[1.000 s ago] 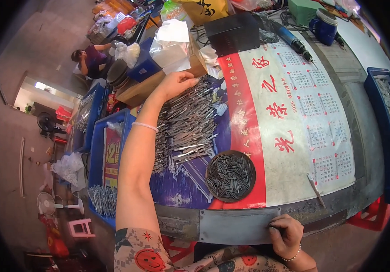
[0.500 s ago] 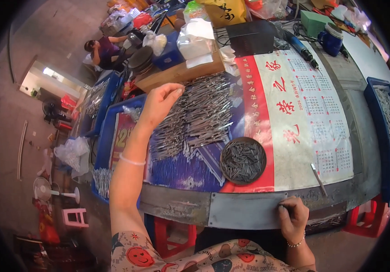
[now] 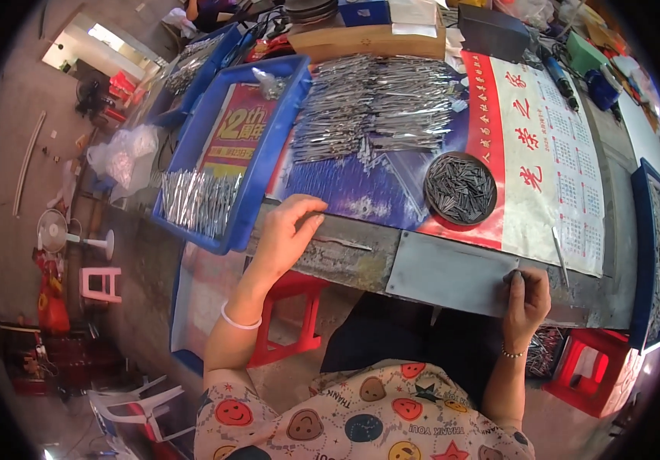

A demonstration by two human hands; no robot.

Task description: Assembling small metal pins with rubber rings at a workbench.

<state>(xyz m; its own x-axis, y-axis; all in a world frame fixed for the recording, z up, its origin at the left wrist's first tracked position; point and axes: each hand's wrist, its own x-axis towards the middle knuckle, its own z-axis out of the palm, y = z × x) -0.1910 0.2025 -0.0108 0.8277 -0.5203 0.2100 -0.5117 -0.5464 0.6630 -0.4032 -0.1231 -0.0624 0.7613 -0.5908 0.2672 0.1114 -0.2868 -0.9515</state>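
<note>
Head: red-lettered calendar [image 3: 541, 165]; hands [image 3: 528, 297] flank grey plate [image 3: 452, 272].

From here I see a grey bench [image 3: 620, 218] bearing a calendar sheet [image 3: 533, 222], a blue sheet [image 3: 322, 188] to its left, and, along the near edge, a thin rod [image 3: 343, 243] and a flat metal plate [image 3: 449, 272].

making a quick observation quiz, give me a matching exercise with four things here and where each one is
1. grey plate
2. short dark pins
3. slim silver tool
4. pale wristband

A. in a round bowl
B. around the left wrist
C. across the calendar sheet's near edge
D. with the right hand at one end

Pairs: 1-D, 2-A, 3-C, 4-B
</note>
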